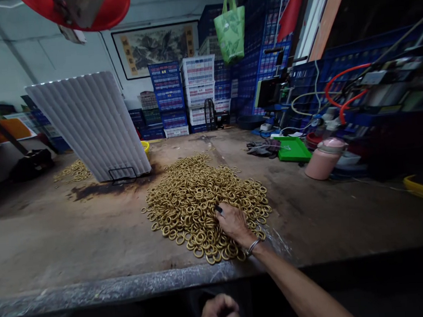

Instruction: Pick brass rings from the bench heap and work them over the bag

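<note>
The gold-coloured rings (196, 198) are probably light and stiff, best pinched rim-wise; whether right grip (235, 222) or left grip (218, 314) is closed cannot be told.

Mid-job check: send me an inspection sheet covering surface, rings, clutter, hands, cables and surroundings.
Surface: brown table, dark stains near the corrugated panel.
Rings: gold-coloured rings heaped loosely, some scattered around the edge.
Clutter: pink container, green tray, dark cloth.
Hands: right hand at the heap; left hand curled before the near edge, contents unclear.
Cables: orange tubing at right.
Surroundings: stacked crates, hanging green bag.
</note>
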`<control>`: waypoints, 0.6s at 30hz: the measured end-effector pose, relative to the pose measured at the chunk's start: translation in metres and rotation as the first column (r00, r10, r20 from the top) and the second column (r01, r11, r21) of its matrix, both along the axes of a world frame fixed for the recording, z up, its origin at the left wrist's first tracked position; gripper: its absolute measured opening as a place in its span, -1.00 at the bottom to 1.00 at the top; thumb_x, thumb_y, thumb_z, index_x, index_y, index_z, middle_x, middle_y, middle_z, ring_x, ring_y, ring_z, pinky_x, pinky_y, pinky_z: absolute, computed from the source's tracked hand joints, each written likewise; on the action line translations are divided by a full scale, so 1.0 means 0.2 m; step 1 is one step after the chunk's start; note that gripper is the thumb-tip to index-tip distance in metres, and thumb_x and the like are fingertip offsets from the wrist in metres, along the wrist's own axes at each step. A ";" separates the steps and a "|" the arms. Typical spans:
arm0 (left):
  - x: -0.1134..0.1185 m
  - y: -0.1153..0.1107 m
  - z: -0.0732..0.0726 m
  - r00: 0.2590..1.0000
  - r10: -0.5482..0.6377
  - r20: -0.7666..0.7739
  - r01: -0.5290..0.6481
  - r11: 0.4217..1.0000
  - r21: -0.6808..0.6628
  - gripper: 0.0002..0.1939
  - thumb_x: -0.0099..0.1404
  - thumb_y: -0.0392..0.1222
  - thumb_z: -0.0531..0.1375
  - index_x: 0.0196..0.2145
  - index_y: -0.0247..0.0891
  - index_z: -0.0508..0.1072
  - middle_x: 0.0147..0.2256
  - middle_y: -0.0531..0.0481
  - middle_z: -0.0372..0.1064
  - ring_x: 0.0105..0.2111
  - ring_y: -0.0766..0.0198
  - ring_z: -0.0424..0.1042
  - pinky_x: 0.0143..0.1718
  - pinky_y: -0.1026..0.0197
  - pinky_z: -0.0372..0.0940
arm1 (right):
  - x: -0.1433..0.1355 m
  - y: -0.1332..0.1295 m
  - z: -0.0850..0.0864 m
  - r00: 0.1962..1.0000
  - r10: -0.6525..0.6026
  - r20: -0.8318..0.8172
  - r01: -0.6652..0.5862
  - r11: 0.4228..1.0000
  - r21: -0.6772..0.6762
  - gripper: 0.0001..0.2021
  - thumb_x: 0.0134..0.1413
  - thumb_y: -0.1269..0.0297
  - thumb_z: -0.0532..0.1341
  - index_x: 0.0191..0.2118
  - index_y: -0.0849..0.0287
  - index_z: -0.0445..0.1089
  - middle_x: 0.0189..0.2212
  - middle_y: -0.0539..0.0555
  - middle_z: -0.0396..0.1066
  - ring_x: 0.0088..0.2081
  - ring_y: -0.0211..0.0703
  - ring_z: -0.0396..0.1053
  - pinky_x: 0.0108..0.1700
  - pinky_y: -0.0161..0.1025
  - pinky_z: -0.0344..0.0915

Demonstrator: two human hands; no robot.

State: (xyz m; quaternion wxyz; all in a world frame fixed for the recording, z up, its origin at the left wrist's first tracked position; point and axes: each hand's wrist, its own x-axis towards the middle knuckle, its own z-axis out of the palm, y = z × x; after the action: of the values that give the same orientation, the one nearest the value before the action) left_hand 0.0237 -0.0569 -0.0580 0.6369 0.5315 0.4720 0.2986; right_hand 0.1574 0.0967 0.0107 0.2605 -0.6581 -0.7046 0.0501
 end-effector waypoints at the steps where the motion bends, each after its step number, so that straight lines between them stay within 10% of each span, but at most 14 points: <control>1: 0.01 0.01 0.06 0.998 0.038 0.052 -0.038 0.999 -0.013 -0.74 0.03 0.00 0.17 -0.45 -0.27 0.39 -0.55 0.03 0.27 -0.50 0.29 0.28 -0.47 0.27 0.19 | 0.01 -0.01 0.00 0.997 0.003 -0.075 -0.003 1.000 0.012 -0.84 0.02 0.29 0.05 -0.42 0.17 0.34 -0.52 0.04 0.39 -0.48 -0.27 0.28 -0.46 -0.35 -0.01; 6: 0.05 0.14 0.27 0.914 0.371 0.163 -0.381 0.924 0.036 -0.63 0.13 0.05 0.10 -0.23 -0.29 0.31 -0.54 0.07 0.24 -0.59 0.39 0.24 -0.59 0.35 0.16 | 0.03 -0.13 -0.04 0.766 0.097 -0.635 -0.134 0.991 -0.010 -0.78 -0.04 0.19 0.08 -0.57 0.19 0.27 -0.66 -0.07 0.23 -0.60 -0.36 0.11 -0.52 -0.40 0.05; 12: 0.08 0.23 0.28 0.847 0.475 0.238 -0.495 0.868 0.028 -0.56 0.12 0.05 0.13 -0.12 -0.27 0.24 -0.53 0.11 0.24 -0.64 0.44 0.19 -0.64 0.39 0.13 | -0.02 -0.39 -0.06 0.313 -0.093 -0.945 -0.377 0.901 -0.214 -0.73 -0.11 0.08 0.18 -0.52 0.20 0.22 -0.65 -0.11 0.20 -0.70 -0.46 -0.02 -0.68 -0.44 -0.08; 18: 0.07 0.20 0.27 0.861 0.460 0.217 -0.489 0.867 0.102 -0.68 0.16 0.00 0.10 -0.57 -0.32 0.29 -0.63 0.13 0.15 -0.64 0.46 0.09 -0.59 0.38 0.07 | -0.06 -0.48 -0.09 0.232 -0.122 -0.965 -0.478 0.850 -0.222 -0.72 -0.11 0.06 0.18 -0.50 0.20 0.23 -0.64 -0.11 0.20 -0.73 -0.49 -0.05 -0.70 -0.45 -0.12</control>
State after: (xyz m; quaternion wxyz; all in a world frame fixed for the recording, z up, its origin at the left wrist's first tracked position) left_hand 0.0382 -0.0175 -0.0036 0.5418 0.4158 0.5028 0.5298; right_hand 0.1460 0.0010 -0.0082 0.4542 -0.4399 -0.4326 0.6427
